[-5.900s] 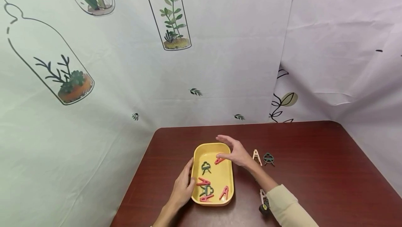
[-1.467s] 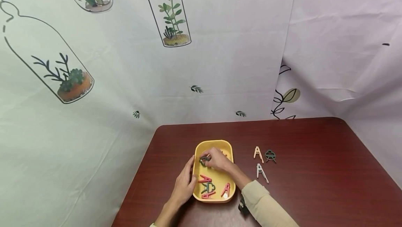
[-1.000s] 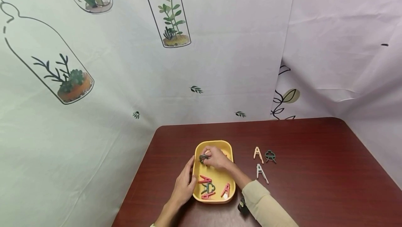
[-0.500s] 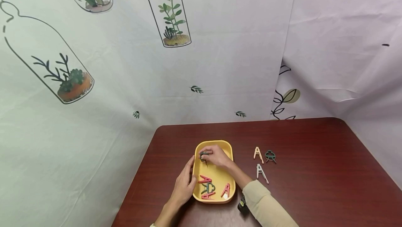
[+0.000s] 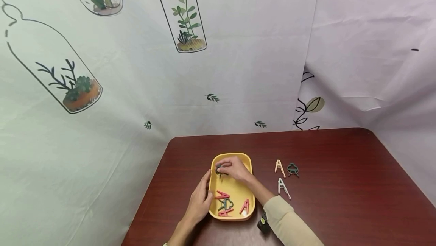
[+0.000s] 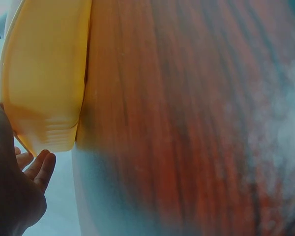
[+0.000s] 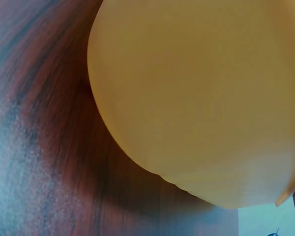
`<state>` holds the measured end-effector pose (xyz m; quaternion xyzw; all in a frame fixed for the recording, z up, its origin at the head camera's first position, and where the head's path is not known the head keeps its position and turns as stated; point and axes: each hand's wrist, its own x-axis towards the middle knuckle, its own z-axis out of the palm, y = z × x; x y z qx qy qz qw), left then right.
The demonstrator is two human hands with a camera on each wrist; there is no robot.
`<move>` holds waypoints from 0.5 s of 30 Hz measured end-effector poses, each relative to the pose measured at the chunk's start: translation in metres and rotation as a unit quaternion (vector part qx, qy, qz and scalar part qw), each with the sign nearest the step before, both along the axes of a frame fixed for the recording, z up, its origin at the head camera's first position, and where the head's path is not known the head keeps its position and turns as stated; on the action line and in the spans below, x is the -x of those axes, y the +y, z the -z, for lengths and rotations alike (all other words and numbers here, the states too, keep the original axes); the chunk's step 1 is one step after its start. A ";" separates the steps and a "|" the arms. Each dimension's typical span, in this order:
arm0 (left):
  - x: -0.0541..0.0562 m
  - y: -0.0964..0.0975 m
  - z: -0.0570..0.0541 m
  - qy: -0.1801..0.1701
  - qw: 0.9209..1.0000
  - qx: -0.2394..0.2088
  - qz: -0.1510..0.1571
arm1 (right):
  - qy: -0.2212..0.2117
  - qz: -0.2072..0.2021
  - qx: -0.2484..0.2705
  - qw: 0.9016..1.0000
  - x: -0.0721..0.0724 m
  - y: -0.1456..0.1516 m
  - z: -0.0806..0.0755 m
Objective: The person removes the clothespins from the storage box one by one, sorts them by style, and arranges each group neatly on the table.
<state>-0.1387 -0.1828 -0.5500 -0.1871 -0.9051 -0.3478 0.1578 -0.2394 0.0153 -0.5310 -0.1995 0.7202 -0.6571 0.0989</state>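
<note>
The right hand (image 5: 234, 169) pinches a dark green clip (image 5: 218, 169) inside the far-left part of the yellow tray (image 5: 238, 186); the left hand (image 5: 200, 197), thumb and fingers spread, rests against the tray's left side. Nearer lie pink clips (image 5: 245, 206) and another green clip (image 5: 226, 204). Rightward, a peach clip (image 5: 279, 167) and white clip (image 5: 283, 188) lie on the reddish-brown table (image 5: 340, 185).

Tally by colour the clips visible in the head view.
Pink clips: 3
Green clips: 3
Cream clip: 1
White clip: 1
Total: 8 visible; the right hand may hide more.
</note>
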 end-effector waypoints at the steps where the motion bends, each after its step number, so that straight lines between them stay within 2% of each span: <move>1: 0.000 0.000 0.000 0.000 1.000 0.000 0.000 | 0.005 0.002 -0.002 1.000 0.000 0.000 0.000; 8: -0.001 0.002 0.000 -0.002 1.000 -0.002 -0.002 | 0.039 0.008 0.002 0.999 -0.001 0.005 -0.003; 15: -0.001 0.002 -0.001 -0.013 1.000 0.001 -0.008 | 0.094 0.023 -0.004 0.995 -0.004 0.013 -0.016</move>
